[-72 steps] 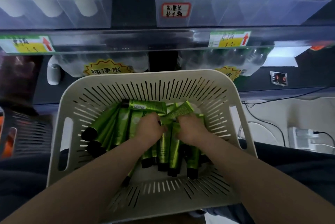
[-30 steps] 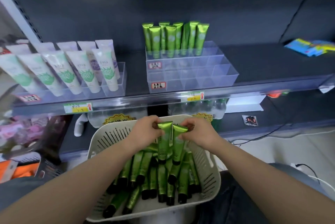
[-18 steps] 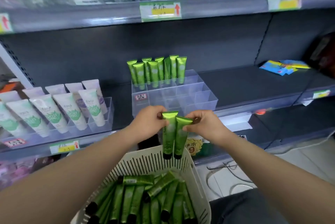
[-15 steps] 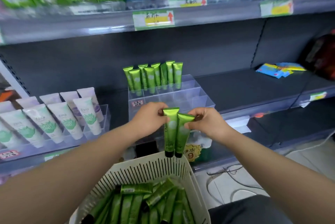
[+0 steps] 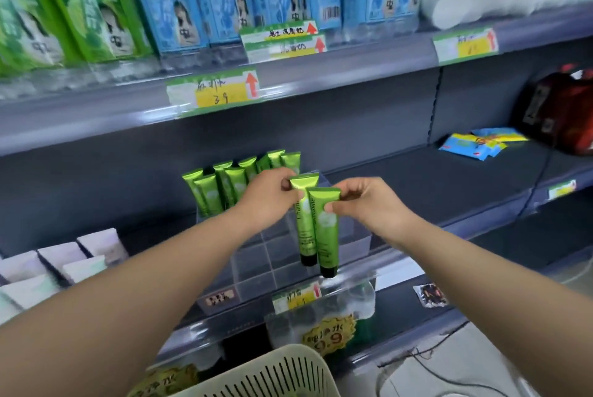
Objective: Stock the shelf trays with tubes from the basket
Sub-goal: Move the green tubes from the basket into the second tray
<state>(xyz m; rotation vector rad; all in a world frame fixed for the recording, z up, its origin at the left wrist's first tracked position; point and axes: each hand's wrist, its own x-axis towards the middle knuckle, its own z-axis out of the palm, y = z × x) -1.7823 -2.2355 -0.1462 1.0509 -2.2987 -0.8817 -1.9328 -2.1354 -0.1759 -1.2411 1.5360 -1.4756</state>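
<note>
Two held tubes (image 5: 325, 236) have risen from basket (image 5: 272, 374) to tray (image 5: 276, 255); left grip (image 5: 268, 196) pinches one, right grip (image 5: 369, 204) the other; roughly eight stocked tubes (image 5: 236, 184) behind

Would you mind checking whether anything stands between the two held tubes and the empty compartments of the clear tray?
Nothing visible does. The two tubes, pinched by the left hand and right hand, hang cap-down over the clear tray's open front compartments. The stocked tubes fill only its back row.

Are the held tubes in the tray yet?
No, the left hand and right hand pinch the tubes by their tops, in front of the tray.
</note>
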